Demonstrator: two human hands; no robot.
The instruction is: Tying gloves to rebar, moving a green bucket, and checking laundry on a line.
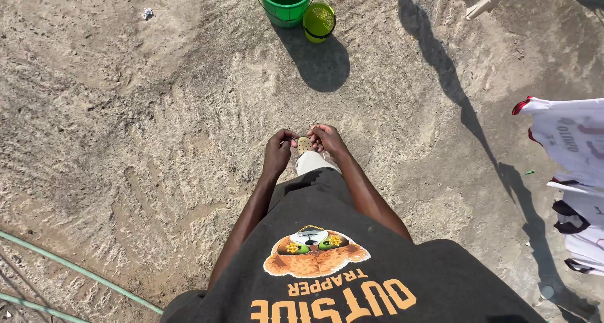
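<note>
Both hands are held together in front of my waist, above rough concrete ground. My left hand has its fingers curled in, with the fingertips close to those of my right hand, which is curled too. I see nothing in either hand; anything small between the fingertips is too small to make out. In the gap below them shows a beige perforated clog on my foot, and a pale trouser leg. A dark printed shirt fills the bottom of the view.
A green bucket stands ahead at the top edge, with a small yellow-green perforated basket leaning beside it. White garments hang at the right edge. A pale green hose crosses the bottom left corner. Long shadows run across the right side.
</note>
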